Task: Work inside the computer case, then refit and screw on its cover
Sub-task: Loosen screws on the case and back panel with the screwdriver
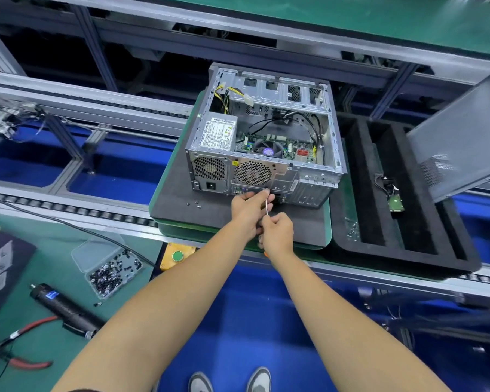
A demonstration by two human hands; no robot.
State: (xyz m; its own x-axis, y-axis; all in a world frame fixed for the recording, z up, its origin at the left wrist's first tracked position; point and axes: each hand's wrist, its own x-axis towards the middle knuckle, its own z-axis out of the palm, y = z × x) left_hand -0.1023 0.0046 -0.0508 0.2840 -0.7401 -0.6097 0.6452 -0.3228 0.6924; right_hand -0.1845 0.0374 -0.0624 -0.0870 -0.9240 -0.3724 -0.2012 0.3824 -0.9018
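Head: computer case (263, 137) beyond right hand (276, 232)

Bright, even overhead lighting with soft, short shadows. Mild glare on the open silver metal computer case (266, 131). Wide-angle distortion bows the grey aluminium conveyor rails (82, 108); frame edges slightly soft.

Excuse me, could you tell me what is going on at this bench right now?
A person is working at the back panel of an open computer case that lies on a foam pad. The right hand grips a screwdriver, and the left hand steadies its shaft near the tip, which sits against the rear panel. The cover is still off, leaning to the right of the case. A box of screws sits open on the bench.
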